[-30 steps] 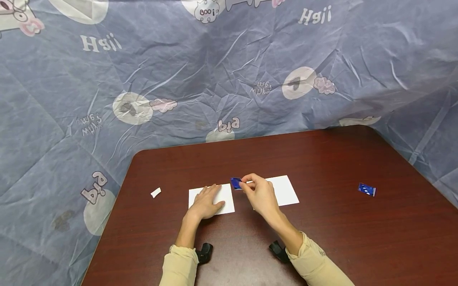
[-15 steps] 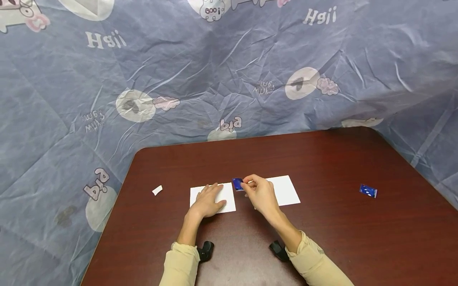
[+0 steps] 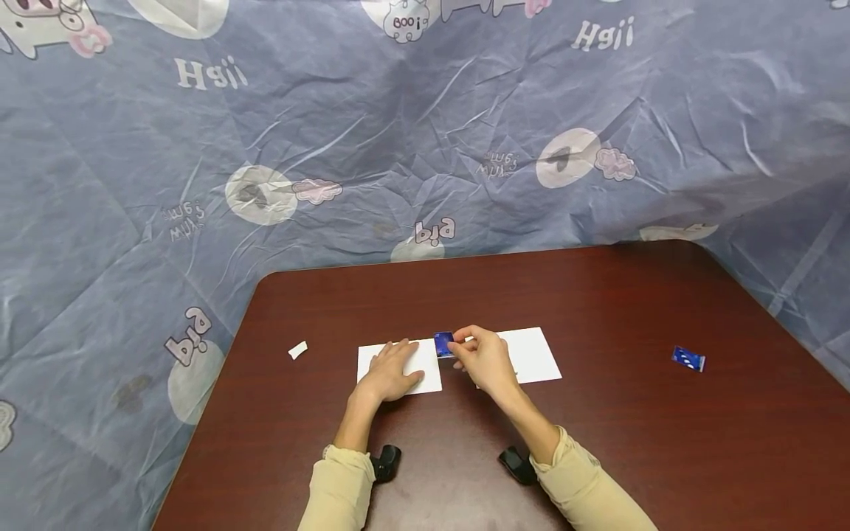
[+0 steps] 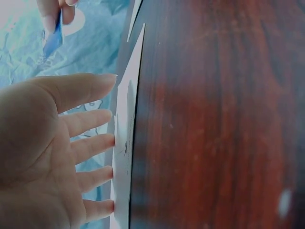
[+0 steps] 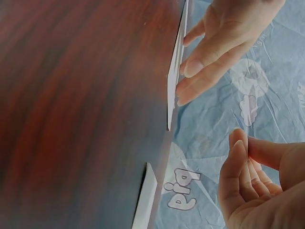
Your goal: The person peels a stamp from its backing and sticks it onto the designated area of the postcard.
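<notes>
In the head view my left hand (image 3: 388,372) rests with straight, spread fingers on a white sheet of paper (image 3: 430,372). The left wrist view has its fingertips (image 4: 106,115) right at that sheet (image 4: 125,138). My right hand (image 3: 487,360) pinches a small flat blue packet (image 3: 443,344) between thumb and forefinger. The packet appears just above the gap between the two sheets, and from the left wrist side its blue face (image 4: 53,43) shows above the tabletop. A second white sheet (image 3: 534,355) lies partly hidden under my right hand and wrist.
Far to the right on the dark red-brown table (image 3: 617,310) lies another blue packet (image 3: 688,358) with white marks. A small white scrap (image 3: 297,350) is at the left. Behind the table hangs a blue-grey printed cloth (image 3: 372,147).
The head view has shifted slightly, so everything sits a little further right. The blue packet has turned slightly in my right fingers. My left hand stays on its sheet.
</notes>
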The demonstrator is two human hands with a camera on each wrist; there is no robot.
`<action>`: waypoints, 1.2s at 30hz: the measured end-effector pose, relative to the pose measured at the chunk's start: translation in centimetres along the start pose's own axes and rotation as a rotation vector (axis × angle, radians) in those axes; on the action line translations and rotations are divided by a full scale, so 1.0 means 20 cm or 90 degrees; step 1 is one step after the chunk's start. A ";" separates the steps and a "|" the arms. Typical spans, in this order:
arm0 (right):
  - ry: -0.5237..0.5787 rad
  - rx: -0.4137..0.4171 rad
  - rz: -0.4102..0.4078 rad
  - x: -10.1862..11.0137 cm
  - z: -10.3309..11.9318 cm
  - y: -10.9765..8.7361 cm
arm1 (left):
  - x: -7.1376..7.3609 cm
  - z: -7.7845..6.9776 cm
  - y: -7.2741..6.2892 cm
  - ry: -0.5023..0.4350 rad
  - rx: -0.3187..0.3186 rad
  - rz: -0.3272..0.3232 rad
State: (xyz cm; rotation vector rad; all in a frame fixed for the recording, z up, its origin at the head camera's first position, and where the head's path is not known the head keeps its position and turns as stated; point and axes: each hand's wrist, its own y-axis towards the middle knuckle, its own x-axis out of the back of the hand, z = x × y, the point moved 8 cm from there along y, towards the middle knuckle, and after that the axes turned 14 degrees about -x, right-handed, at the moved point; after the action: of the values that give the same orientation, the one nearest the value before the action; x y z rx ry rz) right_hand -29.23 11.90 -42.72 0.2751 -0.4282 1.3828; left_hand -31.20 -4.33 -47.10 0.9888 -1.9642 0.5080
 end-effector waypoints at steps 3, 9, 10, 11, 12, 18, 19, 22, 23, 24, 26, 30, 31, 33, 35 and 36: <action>0.009 -0.021 0.007 -0.01 -0.01 0.01 | -0.01 0.00 0.00 0.001 -0.002 0.002; 0.036 -0.064 0.034 -0.05 -0.03 0.05 | 0.00 0.01 0.01 0.009 -0.007 0.003; 0.039 -0.071 0.041 -0.05 -0.03 0.06 | 0.00 0.00 0.01 0.009 -0.008 0.003; 0.040 -0.075 0.048 -0.06 -0.04 0.07 | 0.00 0.01 0.01 0.008 -0.007 0.004; 0.041 -0.082 0.055 -0.07 -0.04 0.07 | 0.00 0.01 0.01 0.007 -0.006 0.005; 0.039 -0.125 0.085 -0.12 -0.06 0.10 | 0.00 0.00 0.01 -0.006 0.002 0.015; 0.040 -0.131 0.089 -0.12 -0.07 0.11 | -0.01 0.00 0.01 -0.008 0.003 0.017; 0.041 -0.146 0.099 -0.14 -0.08 0.12 | -0.01 0.00 0.00 -0.011 0.004 0.024; 0.042 -0.149 0.103 -0.15 -0.08 0.12 | -0.01 0.01 0.00 -0.011 0.005 0.027; 0.043 -0.154 0.107 -0.16 -0.09 0.12 | -0.02 0.01 0.00 -0.011 0.006 0.030; 0.047 -0.163 0.112 -0.17 -0.10 0.13 | -0.02 0.01 0.00 -0.011 0.005 0.031; 0.059 -0.185 0.125 -0.19 -0.12 0.16 | -0.02 0.01 0.00 -0.010 0.004 0.042; 0.061 -0.191 0.130 -0.20 -0.13 0.16 | -0.02 0.01 0.00 -0.012 0.004 0.045; 0.067 -0.207 0.137 -0.21 -0.13 0.17 | -0.02 0.01 0.00 -0.015 0.004 0.051; 0.069 -0.219 0.141 -0.22 -0.14 0.18 | -0.02 0.00 0.00 -0.020 0.002 0.055; 0.069 -0.225 0.142 -0.22 -0.14 0.18 | -0.02 0.00 -0.01 -0.022 0.004 0.058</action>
State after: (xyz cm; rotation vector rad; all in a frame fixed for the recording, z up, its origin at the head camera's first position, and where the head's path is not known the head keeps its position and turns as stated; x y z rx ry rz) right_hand -32.97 9.83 -47.46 -0.1414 -0.6162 1.5008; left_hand -30.98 -4.22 -47.53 0.9204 -2.0460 0.5511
